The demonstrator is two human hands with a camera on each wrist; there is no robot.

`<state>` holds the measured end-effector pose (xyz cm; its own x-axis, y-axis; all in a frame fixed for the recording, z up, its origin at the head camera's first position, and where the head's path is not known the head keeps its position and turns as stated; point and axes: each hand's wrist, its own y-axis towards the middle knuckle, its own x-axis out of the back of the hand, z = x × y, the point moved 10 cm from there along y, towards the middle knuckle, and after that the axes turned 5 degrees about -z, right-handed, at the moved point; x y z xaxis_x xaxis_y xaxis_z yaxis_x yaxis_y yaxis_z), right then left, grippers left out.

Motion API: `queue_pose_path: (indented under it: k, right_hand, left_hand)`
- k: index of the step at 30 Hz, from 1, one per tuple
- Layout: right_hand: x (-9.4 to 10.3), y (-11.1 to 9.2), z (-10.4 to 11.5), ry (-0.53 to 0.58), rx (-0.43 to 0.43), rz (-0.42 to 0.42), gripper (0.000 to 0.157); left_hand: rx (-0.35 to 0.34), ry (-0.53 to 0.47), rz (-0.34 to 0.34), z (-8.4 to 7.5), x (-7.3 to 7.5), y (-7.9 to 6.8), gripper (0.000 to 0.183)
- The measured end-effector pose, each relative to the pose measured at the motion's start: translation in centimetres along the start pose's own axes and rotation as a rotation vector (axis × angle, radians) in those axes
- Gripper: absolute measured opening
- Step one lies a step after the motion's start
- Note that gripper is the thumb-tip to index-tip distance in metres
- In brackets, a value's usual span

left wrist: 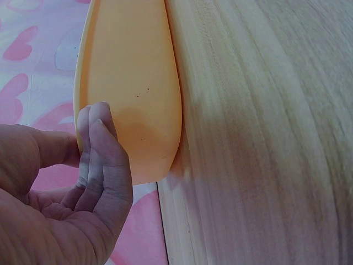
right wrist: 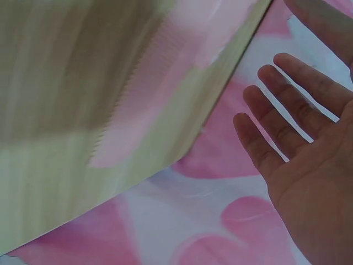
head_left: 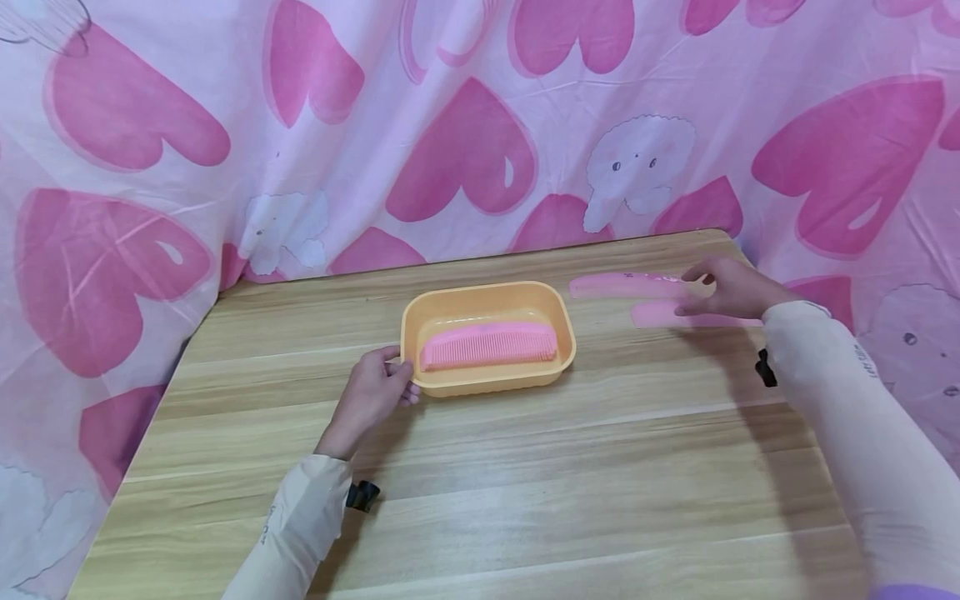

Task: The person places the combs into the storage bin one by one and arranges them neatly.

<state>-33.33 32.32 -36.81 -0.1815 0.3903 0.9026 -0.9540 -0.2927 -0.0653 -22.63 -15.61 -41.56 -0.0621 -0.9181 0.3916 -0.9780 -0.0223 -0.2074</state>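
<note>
A yellow-orange plastic basin (head_left: 491, 386) with rounded corners stands upright on the table, a pink comb (head_left: 489, 343) lying inside with its teeth toward the near side. My left hand (head_left: 375, 385) pinches the basin's near left corner. In the left wrist view, the left fingers (left wrist: 107, 160) lie against the outer wall (left wrist: 138, 72), with the thumb at the rim. To the basin's right, two more pink combs lie nearly parallel: a farther comb (head_left: 618, 286) and a nearer comb (head_left: 656, 316). My right hand (head_left: 731, 287) is over their right ends, fingers extended and holding nothing in the right wrist view.
The wood-grain table (head_left: 480, 483) ends at a back edge just beyond the combs. A pink curtain (head_left: 315, 167) with hearts hangs behind it and at both sides. A black wrist device (head_left: 363, 497) shows at the left sleeve.
</note>
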Motion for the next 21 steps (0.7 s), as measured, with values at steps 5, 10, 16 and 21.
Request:
queue_pose_path:
  k: [5, 10, 16, 21]
  right_hand:
    - [-0.3, -0.2, -2.1, -0.006, -0.003, -0.010, 0.066]
    - [-0.9, -0.6, -4.0, -0.003, -0.051, 0.001, 0.067]
    - [-2.1, -0.9, -5.8, 0.013, -0.119, 0.032, 0.076]
    - [-2.8, -1.0, -6.4, 0.000, -0.123, 0.033, 0.078]
  left_hand:
    - [-0.010, -0.001, -0.003, 0.0, 0.0, 0.0, 0.044]
    - [-0.015, 0.004, -0.006, 0.0, 0.0, 0.0, 0.044]
    - [-0.020, 0.013, -0.010, -0.1, 0.0, 0.1, 0.042]
    - [-0.011, 0.019, -0.012, 0.0, 0.1, 0.1, 0.043]
